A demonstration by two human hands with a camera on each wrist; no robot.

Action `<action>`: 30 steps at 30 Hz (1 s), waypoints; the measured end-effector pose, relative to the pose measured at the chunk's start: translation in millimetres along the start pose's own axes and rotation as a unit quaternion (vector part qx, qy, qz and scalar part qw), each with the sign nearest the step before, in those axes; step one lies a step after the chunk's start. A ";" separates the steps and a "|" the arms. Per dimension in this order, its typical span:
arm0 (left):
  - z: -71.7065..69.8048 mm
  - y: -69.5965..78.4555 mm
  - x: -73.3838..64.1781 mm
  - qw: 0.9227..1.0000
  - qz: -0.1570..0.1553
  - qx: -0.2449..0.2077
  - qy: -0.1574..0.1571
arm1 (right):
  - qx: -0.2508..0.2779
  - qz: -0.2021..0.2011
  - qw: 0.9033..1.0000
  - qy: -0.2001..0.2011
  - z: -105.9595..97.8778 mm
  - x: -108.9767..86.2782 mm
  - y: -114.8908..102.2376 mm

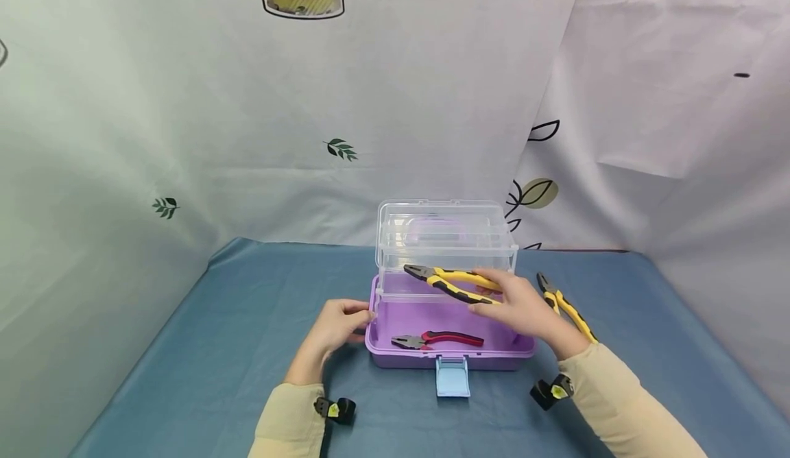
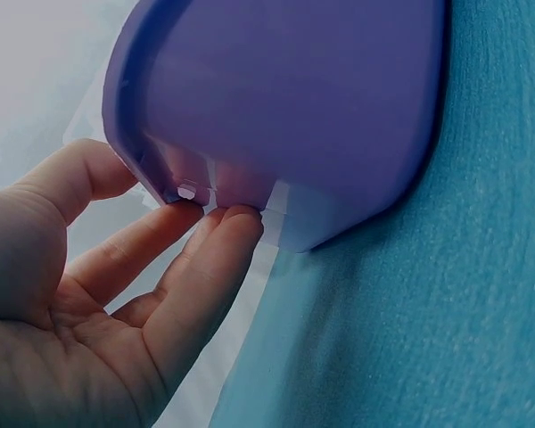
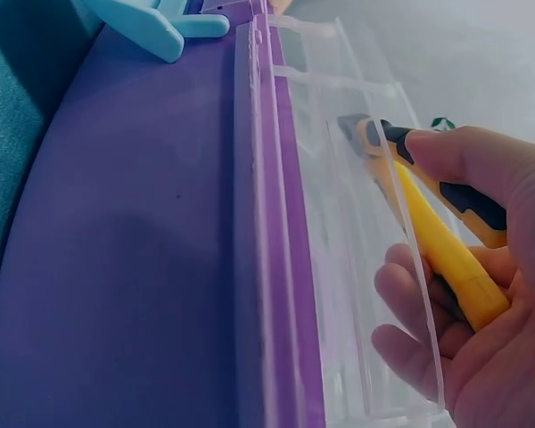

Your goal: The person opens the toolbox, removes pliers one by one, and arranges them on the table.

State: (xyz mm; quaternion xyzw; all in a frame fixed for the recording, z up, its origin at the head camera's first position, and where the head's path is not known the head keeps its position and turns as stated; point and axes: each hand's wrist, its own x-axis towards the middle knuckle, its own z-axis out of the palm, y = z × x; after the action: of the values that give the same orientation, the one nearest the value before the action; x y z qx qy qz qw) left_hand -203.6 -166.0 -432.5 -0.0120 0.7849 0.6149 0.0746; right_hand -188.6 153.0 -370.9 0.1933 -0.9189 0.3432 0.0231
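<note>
My right hand (image 1: 521, 305) grips yellow-and-black pliers (image 1: 453, 284) by their handles, the metal nose pointing left over a purple toolbox (image 1: 503, 355). In the right wrist view, the yellow handle (image 3: 446, 250) lies between thumb and fingers, partly behind a clear plastic tray. The left hand (image 1: 338, 322) holds the toolbox's left end, thumb at the rim and fingertips against the side wall (image 2: 294, 107). Inside the box, near its front, lies a pair of red-and-black pliers (image 1: 453, 337).
The toolbox's clear lid (image 1: 441, 214) stands raised at the back, and a light-blue latch (image 1: 452, 377) hangs at the front. More yellow-and-black pliers (image 1: 564, 305) lie right of the box on the blue cloth (image 1: 265, 321). A pale curtain (image 1: 247, 101) rises behind.
</note>
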 end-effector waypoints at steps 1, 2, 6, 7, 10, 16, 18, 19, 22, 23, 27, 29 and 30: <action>0.4 0.3 0.1 1.000 -0.001 0.000 0.001 | 0.000 -0.005 1.000 0.004 0.0 -1.3 0.0; 0.8 0.1 0.2 1.000 0.000 0.000 0.002 | -0.001 -0.010 1.000 0.009 0.1 -2.4 0.0; 1.8 -1.0 1.4 1.000 0.002 0.003 0.004 | -0.012 -0.022 0.999 0.025 1.4 -7.2 0.0; 1.6 -1.7 1.9 1.000 0.002 0.003 0.004 | -0.015 -0.023 0.999 0.028 2.0 -8.2 -0.1; 1.2 -1.6 2.1 1.000 0.004 0.001 0.001 | -0.026 -0.023 0.999 0.038 4.4 -10.4 0.7; -0.7 0.8 -0.2 1.000 0.003 -0.003 -0.005 | -0.033 -0.024 0.998 0.049 8.0 -12.4 3.0; -1.0 1.6 -0.1 1.000 0.001 -0.002 -0.006 | -0.033 -0.027 0.998 0.054 8.3 -12.7 4.2; -1.0 1.7 0.0 1.000 0.001 -0.002 -0.007 | -0.034 -0.028 0.997 0.056 8.3 -12.9 4.8; -1.2 0.9 0.7 1.000 0.002 0.002 -0.008 | -0.033 -0.033 0.997 0.063 8.4 -13.4 6.1; -1.3 0.5 0.9 1.000 0.002 0.003 -0.007 | -0.032 -0.034 0.997 0.064 8.6 -13.6 6.5; -1.3 -0.4 1.2 1.000 0.002 0.006 -0.003 | -0.030 -0.037 0.997 0.069 10.1 -14.6 7.7; -1.4 -0.4 1.0 1.000 0.001 0.007 -0.003 | -0.027 -0.037 0.996 0.071 11.1 -14.9 8.0; -1.5 -0.5 0.9 1.000 0.002 0.009 -0.002 | -0.026 -0.039 0.996 0.072 11.5 -14.8 8.1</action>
State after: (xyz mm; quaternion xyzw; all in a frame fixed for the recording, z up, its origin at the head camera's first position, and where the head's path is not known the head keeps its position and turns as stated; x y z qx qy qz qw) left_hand -204.5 -167.5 -432.8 -0.0085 0.7904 0.6079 0.0750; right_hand -176.9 156.3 -387.3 0.2027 -0.9153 0.3312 0.1074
